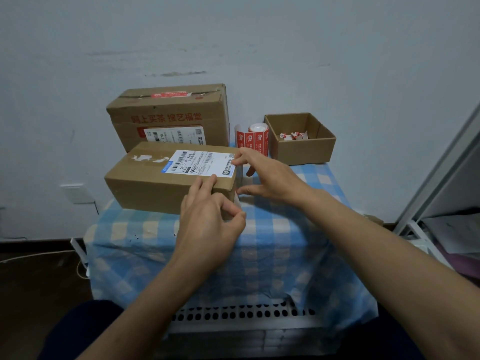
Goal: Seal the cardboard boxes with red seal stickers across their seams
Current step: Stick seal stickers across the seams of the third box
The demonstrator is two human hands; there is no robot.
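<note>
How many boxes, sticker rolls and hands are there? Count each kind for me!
Closed cardboard boxes: 2, the back one and the front one
Open cardboard box: 1
Roll of red stickers: 1
Hands: 2, left hand and right hand
Total: 6

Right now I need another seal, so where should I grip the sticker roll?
Probably from above, pinching the upper sides of the sticker roll: it appears to stand on end, hemmed by the large box on its left, the open small box on its right and the front box before it.
</note>
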